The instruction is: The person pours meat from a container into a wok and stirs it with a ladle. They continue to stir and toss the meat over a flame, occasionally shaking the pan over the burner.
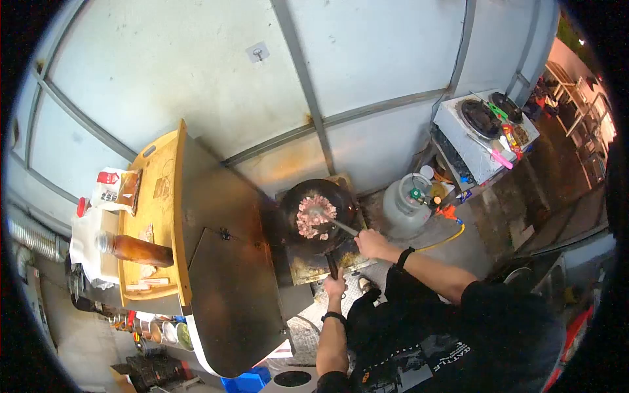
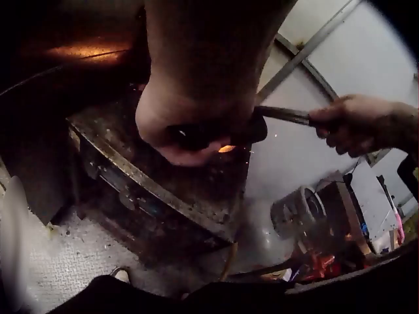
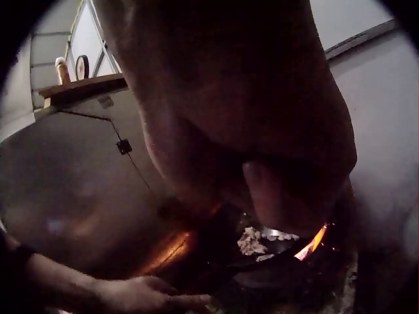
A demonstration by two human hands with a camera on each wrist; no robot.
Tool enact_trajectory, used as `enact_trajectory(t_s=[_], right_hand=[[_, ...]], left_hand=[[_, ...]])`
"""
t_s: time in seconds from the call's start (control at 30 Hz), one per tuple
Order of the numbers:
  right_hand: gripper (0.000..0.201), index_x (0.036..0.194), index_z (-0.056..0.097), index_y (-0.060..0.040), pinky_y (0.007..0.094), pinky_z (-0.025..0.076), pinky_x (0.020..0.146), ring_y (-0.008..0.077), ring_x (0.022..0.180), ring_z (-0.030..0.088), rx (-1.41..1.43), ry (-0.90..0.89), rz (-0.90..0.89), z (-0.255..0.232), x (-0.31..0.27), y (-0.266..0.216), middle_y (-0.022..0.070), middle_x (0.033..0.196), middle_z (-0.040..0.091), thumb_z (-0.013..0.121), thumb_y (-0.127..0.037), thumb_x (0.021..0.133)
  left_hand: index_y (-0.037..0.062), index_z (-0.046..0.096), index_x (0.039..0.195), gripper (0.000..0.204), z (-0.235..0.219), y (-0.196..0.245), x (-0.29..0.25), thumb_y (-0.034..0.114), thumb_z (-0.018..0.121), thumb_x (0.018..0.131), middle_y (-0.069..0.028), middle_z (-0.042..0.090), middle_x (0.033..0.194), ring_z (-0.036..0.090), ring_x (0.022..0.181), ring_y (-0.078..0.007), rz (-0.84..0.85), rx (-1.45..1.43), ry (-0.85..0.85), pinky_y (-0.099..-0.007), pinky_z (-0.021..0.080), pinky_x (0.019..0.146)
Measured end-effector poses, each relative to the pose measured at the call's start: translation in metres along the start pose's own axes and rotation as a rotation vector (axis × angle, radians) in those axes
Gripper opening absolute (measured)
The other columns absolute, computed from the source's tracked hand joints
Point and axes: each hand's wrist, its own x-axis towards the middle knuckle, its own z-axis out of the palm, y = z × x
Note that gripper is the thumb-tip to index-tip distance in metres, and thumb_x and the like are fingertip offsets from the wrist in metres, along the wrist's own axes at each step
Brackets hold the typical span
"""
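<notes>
A black wok [image 1: 337, 196] sits on a burner, with chopped pinkish meat [image 1: 306, 226] spread across its bottom. My left hand [image 1: 335, 285] grips the wok's dark handle [image 1: 332, 264] from the near side. In my right hand [image 1: 373, 243] is the handle of a long metal spatula [image 1: 343, 226], whose head lies among the meat pieces. Flame [image 3: 313, 243] flares at the wok's side in the right wrist view. From the left wrist, the right hand [image 2: 357, 124] appears wrapped around the spatula's handle end.
A grey gas cylinder [image 1: 403, 204] stands right of the stove [image 1: 298, 272]. Left of it, a tall metal panel [image 1: 223, 281] rises beside a yellow wooden tray [image 1: 171, 216] carrying a bottle of brown liquid [image 1: 141, 250]. Another cooktop [image 1: 452, 118] is at the far right.
</notes>
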Motion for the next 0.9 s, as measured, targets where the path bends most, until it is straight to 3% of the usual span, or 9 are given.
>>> enact_trajectory(t_s=[0.1, 0.13, 0.17, 0.23, 0.33, 0.5, 0.77, 0.83, 0.9], right_hand=[[0.036, 0.087, 0.063, 0.0096, 0.0546, 0.053, 0.068, 0.0493, 0.075, 0.064, -0.013, 0.119, -0.081, 0.012, 0.023, 0.004, 0.0294, 0.08, 0.064, 0.052, -0.024, 0.095], [0.035, 0.087, 0.063, 0.0096, 0.0548, 0.053, 0.068, 0.0491, 0.075, 0.064, -0.029, 0.11, -0.093, 0.015, 0.034, 0.002, 0.0291, 0.079, 0.064, 0.052, -0.023, 0.095], [0.034, 0.087, 0.063, 0.0096, 0.0549, 0.053, 0.068, 0.0488, 0.075, 0.064, -0.044, 0.105, -0.104, 0.019, 0.045, 0.0, 0.0288, 0.079, 0.063, 0.051, -0.021, 0.095], [0.032, 0.087, 0.063, 0.009, 0.0525, 0.054, 0.068, 0.0452, 0.08, 0.066, -0.057, 0.036, -0.061, 0.037, 0.055, 0.002, 0.0293, 0.085, 0.064, 0.051, -0.02, 0.095], [0.033, 0.09, 0.062, 0.0111, 0.0492, 0.055, 0.063, 0.0422, 0.076, 0.067, -0.127, -0.146, -0.152, 0.049, 0.055, 0.017, 0.0309, 0.089, 0.065, 0.053, -0.02, 0.094], [0.029, 0.086, 0.063, 0.011, 0.0502, 0.054, 0.06, 0.043, 0.071, 0.067, 0.046, -0.028, -0.008, 0.035, 0.053, -0.003, 0.0294, 0.081, 0.064, 0.054, -0.016, 0.091], [0.035, 0.082, 0.065, 0.0079, 0.0508, 0.053, 0.067, 0.0438, 0.076, 0.066, -0.062, -0.192, -0.168, 0.001, -0.013, -0.013, 0.0269, 0.077, 0.065, 0.052, -0.023, 0.094], [0.039, 0.081, 0.065, 0.0091, 0.0518, 0.052, 0.069, 0.044, 0.079, 0.065, -0.041, -0.215, -0.14, 0.012, -0.042, -0.001, 0.0289, 0.078, 0.064, 0.051, -0.025, 0.095], [0.037, 0.087, 0.065, 0.0074, 0.0549, 0.051, 0.073, 0.048, 0.082, 0.063, -0.041, -0.289, -0.068, 0.022, -0.038, 0.009, 0.0299, 0.084, 0.064, 0.051, -0.027, 0.094]], left_hand=[[-0.0008, 0.063, 0.115, 0.064, 0.001, -0.06, 0.034, 0.058, 0.056, 0.09, -0.0272, 0.068, 0.097, 0.069, 0.087, -0.0353, 0.256, 0.14, 0.152, -0.0443, 0.054, 0.075], [0.0014, 0.054, 0.126, 0.061, -0.009, -0.071, 0.031, 0.053, 0.057, 0.092, -0.0245, 0.068, 0.101, 0.071, 0.075, -0.0266, 0.353, 0.286, 0.231, -0.0371, 0.055, 0.058], [0.0018, 0.048, 0.128, 0.052, -0.023, -0.085, 0.025, 0.041, 0.057, 0.096, -0.0225, 0.069, 0.099, 0.07, 0.066, -0.021, 0.128, -0.07, -0.032, -0.0308, 0.052, 0.048], [0.0007, 0.046, 0.125, 0.043, -0.049, -0.104, -0.006, 0.033, 0.054, 0.098, -0.0223, 0.069, 0.095, 0.07, 0.064, -0.0228, 0.09, -0.305, -0.088, -0.0307, 0.054, 0.048], [-0.0029, 0.048, 0.119, 0.034, -0.079, -0.152, -0.04, 0.025, 0.053, 0.099, -0.023, 0.069, 0.09, 0.069, 0.061, -0.0245, -0.043, -0.459, 0.003, -0.0303, 0.054, 0.047], [-0.0057, 0.048, 0.117, 0.028, -0.102, -0.215, -0.092, 0.016, 0.05, 0.099, -0.0246, 0.068, 0.088, 0.069, 0.064, -0.0288, -0.121, -0.682, 0.062, -0.0317, 0.056, 0.049], [-0.002, 0.045, 0.125, 0.033, -0.144, -0.233, -0.137, 0.017, 0.052, 0.099, -0.0205, 0.068, 0.091, 0.068, 0.068, -0.0251, -0.025, -0.701, 0.132, -0.0325, 0.057, 0.055], [0.004, 0.046, 0.13, 0.033, -0.163, -0.259, -0.142, 0.009, 0.05, 0.098, -0.017, 0.068, 0.096, 0.069, 0.073, -0.024, 0.152, -0.61, 0.029, -0.0311, 0.056, 0.06], [0.0041, 0.046, 0.131, 0.038, -0.186, -0.261, -0.165, 0.0, 0.047, 0.093, -0.0171, 0.069, 0.097, 0.069, 0.075, -0.0231, 0.123, -0.617, -0.124, -0.0307, 0.056, 0.063]])
